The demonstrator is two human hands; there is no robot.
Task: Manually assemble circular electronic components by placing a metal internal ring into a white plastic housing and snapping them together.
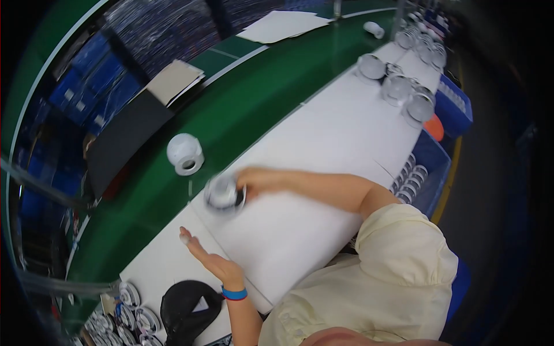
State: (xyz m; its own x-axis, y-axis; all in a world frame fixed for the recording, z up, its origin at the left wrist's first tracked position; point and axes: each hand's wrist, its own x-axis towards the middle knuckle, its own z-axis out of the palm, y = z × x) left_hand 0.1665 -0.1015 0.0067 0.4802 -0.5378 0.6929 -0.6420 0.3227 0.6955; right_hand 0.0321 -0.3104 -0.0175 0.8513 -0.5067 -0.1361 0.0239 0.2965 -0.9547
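My right hand [257,181] grips the side of a round white housing [221,194] with a greyish, clear-looking cover. Motion smears the housing, which is over the white worktop [277,230] near its far edge. My left hand [214,262] is closer to me, with its fingers stretched out and nothing in it. A white covering shows on one fingertip, and a blue band circles the wrist. Just beyond the right hand, a rounded white housing [183,151] with a dark round opening sits on the green conveyor belt [231,124].
Several clear-domed housings [398,89] stand at the worktop's far right. Blue crates [435,167] below hold ring-shaped parts. A black cap [190,311] lies near left beside several white round parts [127,317]. Beyond the belt are a dark panel [127,144] and cardboard sheets [176,81].
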